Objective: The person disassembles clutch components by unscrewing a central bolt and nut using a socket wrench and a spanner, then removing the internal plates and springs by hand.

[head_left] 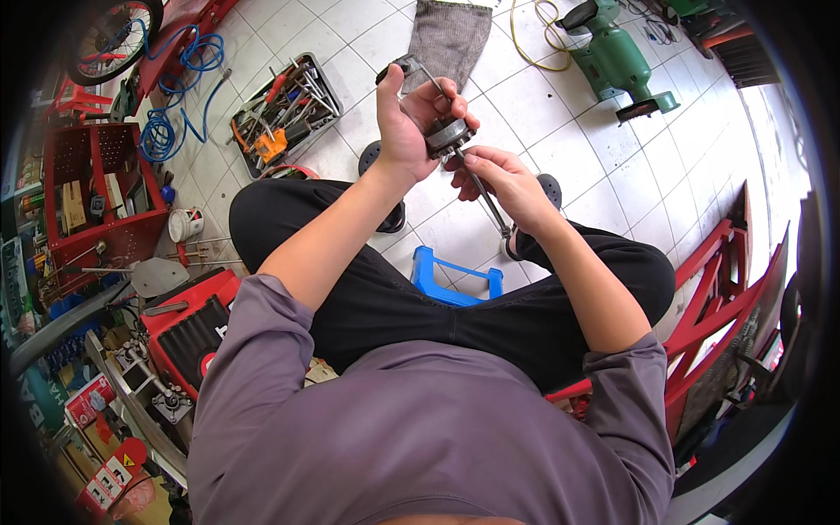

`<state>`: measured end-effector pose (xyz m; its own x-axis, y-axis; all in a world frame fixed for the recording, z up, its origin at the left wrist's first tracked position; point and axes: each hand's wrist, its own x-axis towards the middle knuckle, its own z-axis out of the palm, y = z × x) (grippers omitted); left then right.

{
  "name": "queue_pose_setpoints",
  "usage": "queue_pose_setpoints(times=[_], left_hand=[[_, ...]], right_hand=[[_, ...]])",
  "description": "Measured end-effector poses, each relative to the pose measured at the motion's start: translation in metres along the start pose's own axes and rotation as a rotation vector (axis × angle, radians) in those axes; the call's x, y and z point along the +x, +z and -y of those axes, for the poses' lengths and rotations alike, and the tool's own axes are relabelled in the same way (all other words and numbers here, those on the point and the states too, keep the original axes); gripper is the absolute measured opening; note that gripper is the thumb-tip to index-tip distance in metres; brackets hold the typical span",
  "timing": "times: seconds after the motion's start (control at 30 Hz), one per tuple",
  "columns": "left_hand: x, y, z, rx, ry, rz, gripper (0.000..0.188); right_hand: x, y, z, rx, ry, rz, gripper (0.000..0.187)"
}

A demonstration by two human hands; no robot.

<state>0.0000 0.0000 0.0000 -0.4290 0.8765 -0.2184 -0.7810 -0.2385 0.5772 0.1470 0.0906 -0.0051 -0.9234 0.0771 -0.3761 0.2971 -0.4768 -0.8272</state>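
Observation:
In front of my knees I hold a round grey metal part (450, 136) with thick disc-like edges; its exact kind is unclear. My left hand (409, 131) is wrapped round its left side, thumb pointing up. A dark piece with a thin curved metal rod (429, 77) shows above those fingers; whether it joins the round part is hidden. From the underside a long slim metal rod (488, 201) slants down to the right, ending in a small knob. My right hand (507, 179) pinches the rod's upper end, close under the round part.
A black tray of hand tools (284, 114) lies on the tiled floor at left, near a blue hose (162, 131) and a red perforated cabinet (105, 184). A blue plastic stool (451, 284) is between my legs. Ahead are a grey cloth (448, 39) and a green bench grinder (619, 61).

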Motion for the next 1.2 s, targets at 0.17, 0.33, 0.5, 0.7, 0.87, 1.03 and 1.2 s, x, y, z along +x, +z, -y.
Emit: queue_pose_setpoints(times=[0.17,0.33,0.5,0.7,0.87,1.03,1.2], left_hand=[[0.002,-0.001,-0.002,-0.001,-0.007,-0.037,0.070],[0.002,-0.001,-0.001,0.004,-0.023,-0.029,0.071],[0.002,-0.001,0.000,0.016,-0.021,-0.005,0.072],[0.000,0.001,0.000,0.046,-0.014,-0.005,0.071],[0.001,0.002,0.001,0.040,-0.008,0.005,0.072],[0.000,0.002,-0.001,0.062,-0.005,0.003,0.072],[0.001,0.000,0.000,0.053,0.005,0.012,0.071]], right_hand=[[0.001,0.005,-0.004,-0.241,-0.107,-0.111,0.026],[0.000,0.007,0.003,0.054,0.006,-0.079,0.026],[0.002,0.002,-0.005,-0.067,-0.109,-0.071,0.023],[-0.002,0.009,0.006,0.096,0.013,-0.083,0.024],[-0.001,0.005,-0.003,-0.160,-0.068,-0.058,0.024],[-0.004,0.008,-0.001,-0.022,0.026,-0.053,0.028],[0.001,0.001,-0.008,-0.068,-0.026,-0.076,0.028]])
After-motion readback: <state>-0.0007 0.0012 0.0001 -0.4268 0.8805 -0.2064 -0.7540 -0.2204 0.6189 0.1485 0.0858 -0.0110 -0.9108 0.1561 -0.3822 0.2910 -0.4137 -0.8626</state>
